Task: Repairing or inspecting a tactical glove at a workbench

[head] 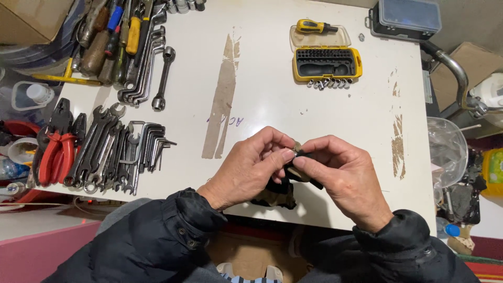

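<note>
From the head view we see our left hand (251, 167) and right hand (338, 175) drawn together over the near edge of the white worktop (272, 78), fingertips pinching a small dark part (297, 157) with a dull metal end; what it is, we cannot tell. A limp black cloth (275, 196) hangs just beneath the part. Beyond the part lies a yellow bit case (326, 63), lid open. Left of the part, steel wrenches (105, 152) and red-handled pliers (57, 149) lie in rows.
</note>
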